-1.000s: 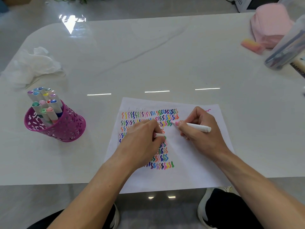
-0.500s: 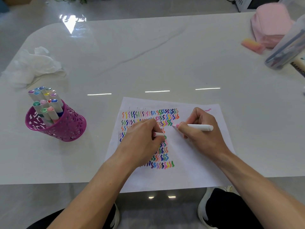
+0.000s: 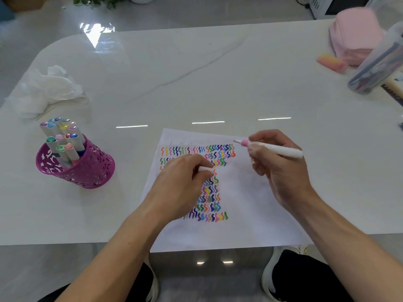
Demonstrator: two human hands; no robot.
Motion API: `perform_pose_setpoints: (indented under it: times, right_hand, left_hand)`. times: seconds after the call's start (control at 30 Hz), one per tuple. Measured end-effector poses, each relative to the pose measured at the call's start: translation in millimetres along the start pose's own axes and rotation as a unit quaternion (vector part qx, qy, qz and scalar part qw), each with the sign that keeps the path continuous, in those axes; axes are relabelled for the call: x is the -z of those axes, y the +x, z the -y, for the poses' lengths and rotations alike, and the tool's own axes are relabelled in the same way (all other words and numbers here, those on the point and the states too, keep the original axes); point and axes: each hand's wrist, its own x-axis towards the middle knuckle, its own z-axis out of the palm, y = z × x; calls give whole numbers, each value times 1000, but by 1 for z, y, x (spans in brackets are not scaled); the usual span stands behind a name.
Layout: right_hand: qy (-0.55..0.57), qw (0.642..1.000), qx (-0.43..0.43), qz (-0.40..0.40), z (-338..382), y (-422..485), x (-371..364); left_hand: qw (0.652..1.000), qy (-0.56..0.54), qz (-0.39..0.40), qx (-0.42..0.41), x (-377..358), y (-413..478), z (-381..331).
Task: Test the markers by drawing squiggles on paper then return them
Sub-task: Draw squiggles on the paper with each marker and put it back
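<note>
— Up it's come: the right hand [image 3: 281,171] has raised the pink marker [image 3: 279,150] off the paper [image 3: 239,214], nib pointing up-left near the far edge.
— Grip?
— Thumb and fingers curled round its white barrel. The left hand [image 3: 181,186] rests on the squiggles [image 3: 209,192], fingers pinching the white cap [image 3: 206,169].
— And the other markers [image 3: 63,136]?
— Well left of the left hand, standing in the purple mesh cup [image 3: 87,171], with a crumpled tissue [image 3: 48,88] beyond.

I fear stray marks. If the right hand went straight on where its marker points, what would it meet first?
The right hand aims its marker left and slightly away, along the far edge of the paper, then over bare table. The way looks free until the tissue, perhaps; depth is unclear.
</note>
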Motion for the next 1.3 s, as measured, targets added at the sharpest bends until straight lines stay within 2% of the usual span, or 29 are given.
perform_pose_setpoints:
  times: [0.13, 0.23, 0.7, 0.83, 0.97, 1.3]
  right_hand:
    - [9, 999, 8, 39, 4, -5, -8]
    - [2, 999, 13, 44, 6, -9, -12]
    - [-94, 993, 25, 65, 2, -13, -13]
    - [-69, 996, 25, 57, 1, -14, -12]
    - [-66, 995, 32, 67, -1, -13, -12]
    - [11, 998, -18, 65, 0, -19, -19]
  left_hand:
    - [983, -183, -1, 35, 1, 1, -5]
    - [967, -252, 16, 36, 2, 0, -8]
    - [971, -226, 81, -16, 3, -2, -7]
    - [971, -226, 77, -13, 0, -1, -7]
    - [972, -228, 61, -3, 0, 0, -5]
    - [983, -182, -18, -16, 0, 0, -3]
